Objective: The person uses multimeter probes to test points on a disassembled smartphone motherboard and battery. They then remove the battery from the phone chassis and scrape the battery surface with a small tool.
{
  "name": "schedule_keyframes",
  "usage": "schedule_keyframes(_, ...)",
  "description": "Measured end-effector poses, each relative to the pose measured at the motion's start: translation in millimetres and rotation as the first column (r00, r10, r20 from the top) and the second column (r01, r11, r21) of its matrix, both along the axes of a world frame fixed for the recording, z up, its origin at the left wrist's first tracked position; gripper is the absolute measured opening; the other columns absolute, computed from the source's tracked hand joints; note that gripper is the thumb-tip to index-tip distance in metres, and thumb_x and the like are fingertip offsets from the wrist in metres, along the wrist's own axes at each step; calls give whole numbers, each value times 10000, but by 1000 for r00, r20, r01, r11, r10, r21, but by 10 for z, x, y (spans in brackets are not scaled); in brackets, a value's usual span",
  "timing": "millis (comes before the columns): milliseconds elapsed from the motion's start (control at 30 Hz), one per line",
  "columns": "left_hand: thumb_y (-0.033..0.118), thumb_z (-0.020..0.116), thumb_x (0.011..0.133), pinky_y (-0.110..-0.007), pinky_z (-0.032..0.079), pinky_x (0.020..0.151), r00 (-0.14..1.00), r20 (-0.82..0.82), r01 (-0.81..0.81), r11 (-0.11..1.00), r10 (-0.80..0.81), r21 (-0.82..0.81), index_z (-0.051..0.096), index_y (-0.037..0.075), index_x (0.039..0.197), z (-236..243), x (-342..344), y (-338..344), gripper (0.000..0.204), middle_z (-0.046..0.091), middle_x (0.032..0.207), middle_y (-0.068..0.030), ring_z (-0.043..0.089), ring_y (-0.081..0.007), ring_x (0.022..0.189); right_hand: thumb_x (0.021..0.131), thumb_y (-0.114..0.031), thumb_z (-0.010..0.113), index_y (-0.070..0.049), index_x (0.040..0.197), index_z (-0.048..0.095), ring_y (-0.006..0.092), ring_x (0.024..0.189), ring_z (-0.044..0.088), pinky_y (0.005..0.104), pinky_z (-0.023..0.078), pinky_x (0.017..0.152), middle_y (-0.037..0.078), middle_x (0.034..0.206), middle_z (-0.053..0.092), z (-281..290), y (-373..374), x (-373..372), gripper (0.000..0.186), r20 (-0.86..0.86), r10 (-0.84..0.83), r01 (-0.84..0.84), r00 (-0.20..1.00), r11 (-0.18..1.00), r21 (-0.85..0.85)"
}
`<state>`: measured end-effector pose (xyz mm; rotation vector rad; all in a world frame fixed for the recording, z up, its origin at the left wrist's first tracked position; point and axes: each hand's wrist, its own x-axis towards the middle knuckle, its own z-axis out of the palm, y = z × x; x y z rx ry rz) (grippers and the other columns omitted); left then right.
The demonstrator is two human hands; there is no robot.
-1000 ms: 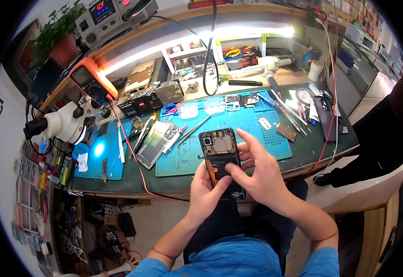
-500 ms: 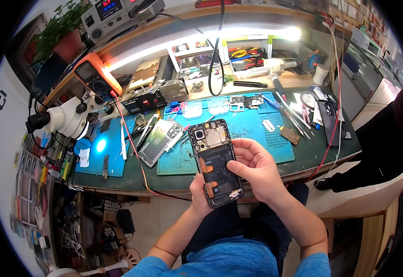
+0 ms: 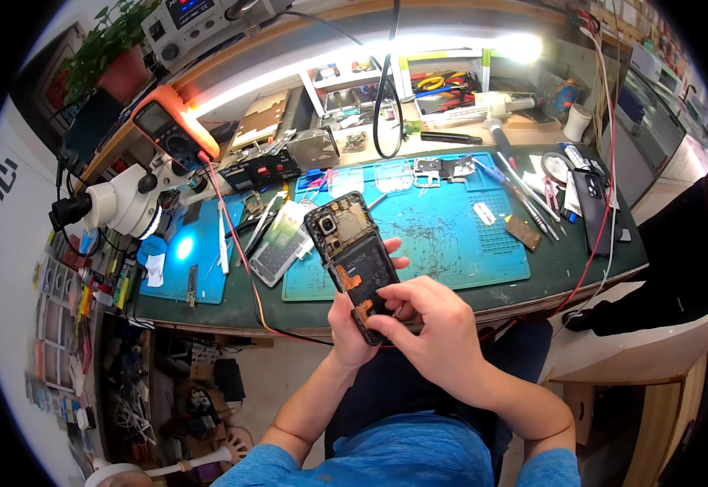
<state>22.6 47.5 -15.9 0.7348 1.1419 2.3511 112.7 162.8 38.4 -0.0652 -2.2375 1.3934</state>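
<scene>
An opened smartphone [image 3: 362,260] with its back cover off lies tilted across my left hand [image 3: 352,334]. Its camera module, black battery and orange flex cables show. My left thumb presses its left edge, and the fingers pass beneath, their tips showing past the right edge. Over the phone's lower right corner, my right hand [image 3: 439,329] is closed, thumb and fingers drawn together. What lies between those fingertips is too small to tell, and they hide that corner. Beyond the phone, a blue work mat [image 3: 451,235] covers part of the bench.
A detached phone back panel [image 3: 277,256] lies left of the phone. Microscope [image 3: 114,203] and orange multimeter [image 3: 175,126] stand at the left. Tweezers and pens [image 3: 524,199] and a dark phone [image 3: 593,207] lie to the right. A red cable [image 3: 236,243] hangs over the bench edge.
The phone has moved left and tilted more. My right hand has shifted from its right edge to its lower corner, fingers closing there. My left fingertips now show beyond the right edge.
</scene>
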Motion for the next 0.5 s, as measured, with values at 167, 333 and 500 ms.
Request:
schedule_keyframes(167,804,501,915,-419,550,1005,976,-191,-128,983,102,-131,341,20,1577,-34,-49,-22,1039,407,1572,-180,601,-257,1217,848,-135,844,-24,1071,728,192,788,722,307,593,694,81,903,712,-32,-106,31,275,53,45,-32,998,972,-233)
schedule_keyframes(333,791,561,902,-403,547,1012,971,-218,-123,985,95,-122,328,17,1585,-57,-79,-62,1058,428,1541,-164,598,-242,1225,883,-103,812,0,1071,729,160,804,743,291,599,734,86,930,753,-12,-89,46,230,106,174,-115,979,903,-414)
schedule_keyframes(500,775,577,902,-400,534,1051,972,-235,-15,989,-20,-146,296,11,1596,45,-22,-100,1069,441,1507,-151,593,-223,1242,930,-126,777,14,1058,754,148,833,764,296,604,767,94,881,781,-58,59,-2,191,169,309,-151,936,787,-598)
